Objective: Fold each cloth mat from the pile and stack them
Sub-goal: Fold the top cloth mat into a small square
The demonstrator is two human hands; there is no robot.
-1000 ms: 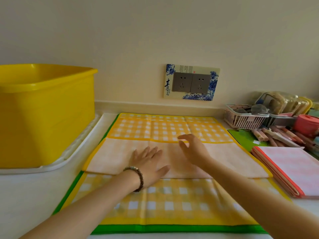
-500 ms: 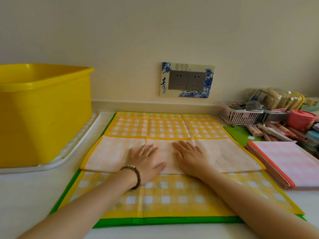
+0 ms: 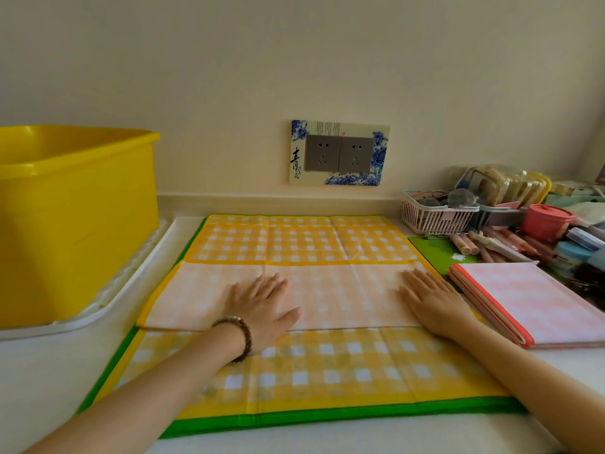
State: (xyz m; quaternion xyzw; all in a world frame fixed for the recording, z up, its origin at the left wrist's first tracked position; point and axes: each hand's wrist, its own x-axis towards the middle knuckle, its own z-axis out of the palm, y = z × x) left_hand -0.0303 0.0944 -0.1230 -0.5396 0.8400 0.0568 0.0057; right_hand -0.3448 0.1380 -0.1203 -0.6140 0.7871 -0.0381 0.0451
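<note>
A yellow checked cloth mat lies spread on the counter, with a flap folded over its middle that shows the pale underside. Beneath it lies a mat with a green border. My left hand, with a bead bracelet on the wrist, presses flat on the pale flap left of centre. My right hand presses flat on the flap's right end, fingers spread. A folded pink checked mat with a red edge lies to the right.
A big yellow tub stands on a white tray at the left. At the right are a white basket, a pink jar, pens and small clutter. A wall socket sits behind the mat.
My right hand came down onto the pale flap near the centre, then slid right along it to the flap's right end. My left hand stayed flat on the flap.
</note>
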